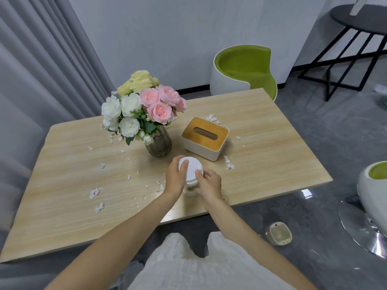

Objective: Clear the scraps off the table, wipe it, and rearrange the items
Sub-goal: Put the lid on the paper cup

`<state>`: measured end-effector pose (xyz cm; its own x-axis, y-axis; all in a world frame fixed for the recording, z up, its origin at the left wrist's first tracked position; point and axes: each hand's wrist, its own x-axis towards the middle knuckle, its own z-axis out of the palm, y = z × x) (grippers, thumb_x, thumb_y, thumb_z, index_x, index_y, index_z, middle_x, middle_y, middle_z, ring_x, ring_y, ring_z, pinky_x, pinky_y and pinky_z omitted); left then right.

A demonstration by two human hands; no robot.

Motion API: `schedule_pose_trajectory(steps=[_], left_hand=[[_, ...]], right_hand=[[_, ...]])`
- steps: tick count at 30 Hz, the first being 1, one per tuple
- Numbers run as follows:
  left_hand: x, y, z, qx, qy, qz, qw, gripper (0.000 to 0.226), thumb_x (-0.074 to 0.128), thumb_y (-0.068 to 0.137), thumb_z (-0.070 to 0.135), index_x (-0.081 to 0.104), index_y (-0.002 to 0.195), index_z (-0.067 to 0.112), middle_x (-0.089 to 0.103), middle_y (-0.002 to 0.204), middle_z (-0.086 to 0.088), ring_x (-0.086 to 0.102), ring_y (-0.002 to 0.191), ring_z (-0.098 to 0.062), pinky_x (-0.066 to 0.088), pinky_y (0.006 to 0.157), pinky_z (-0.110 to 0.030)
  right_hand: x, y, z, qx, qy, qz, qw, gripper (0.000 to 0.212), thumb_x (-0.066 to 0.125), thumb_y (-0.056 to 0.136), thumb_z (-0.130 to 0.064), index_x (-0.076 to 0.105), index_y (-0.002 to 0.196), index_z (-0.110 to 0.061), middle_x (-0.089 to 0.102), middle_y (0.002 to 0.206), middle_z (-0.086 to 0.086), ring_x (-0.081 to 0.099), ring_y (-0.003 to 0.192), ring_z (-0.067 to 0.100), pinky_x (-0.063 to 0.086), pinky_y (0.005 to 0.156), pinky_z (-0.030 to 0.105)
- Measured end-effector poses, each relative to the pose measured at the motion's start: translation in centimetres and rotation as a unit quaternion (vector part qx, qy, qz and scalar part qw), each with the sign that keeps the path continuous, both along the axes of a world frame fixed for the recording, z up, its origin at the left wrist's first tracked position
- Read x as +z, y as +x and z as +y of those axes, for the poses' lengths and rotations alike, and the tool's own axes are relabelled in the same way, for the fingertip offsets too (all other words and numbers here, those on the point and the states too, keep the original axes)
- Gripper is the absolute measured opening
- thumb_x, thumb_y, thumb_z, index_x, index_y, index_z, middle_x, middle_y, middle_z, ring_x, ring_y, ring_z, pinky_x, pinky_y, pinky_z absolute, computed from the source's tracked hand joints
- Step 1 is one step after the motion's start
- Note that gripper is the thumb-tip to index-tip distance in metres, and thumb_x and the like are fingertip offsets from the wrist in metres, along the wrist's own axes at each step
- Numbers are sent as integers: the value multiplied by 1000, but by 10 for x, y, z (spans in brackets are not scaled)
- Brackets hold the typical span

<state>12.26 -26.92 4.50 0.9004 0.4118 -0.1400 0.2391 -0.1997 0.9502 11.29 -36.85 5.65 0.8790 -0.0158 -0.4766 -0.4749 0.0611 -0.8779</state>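
White scraps (95,192) scattered over wooden table (272,147), white-lidded jar (192,168) upright near front edge, vase (160,144) and tissue box (219,136) behind

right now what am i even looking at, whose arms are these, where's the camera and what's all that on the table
There is no machine here. A person wears one wide-angle camera on the head, so you look forward and down along their own bare arms. Both hands hold a small jar with a white lid. The left hand wraps round its side with the fingers up on the lid, and the right hand grips the lid's edge. The jar is near the front edge of a wooden table. Behind it stands a glass vase of pink, white and yellow flowers, and to the right of that a tissue box with a wooden top. White scraps lie scattered over the table. A green and white chair stands beyond it.
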Motion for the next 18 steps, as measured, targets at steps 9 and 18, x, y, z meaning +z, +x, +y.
schedule_pose_trajectory(steps=[9,18], left_hand=[[-3,1,5,-42,35,6,998,29,47,98,19,54,126,16,58,121,-6,52,114,-20,41,91,-27],[17,0,12,-204,489,-28,848,45,26,103,36,39,144,24,37,150,3,24,143,-12,4,115,-55]], right_hand=[[-5,2,3,10,-50,-45,998,18,54,92,-15,61,82,-29,71,93,4,67,93,24,55,83,50],[-5,8,-7,45,-25,-12,999,7,62,88,-23,64,94,-24,72,95,1,67,96,21,53,90,49]])
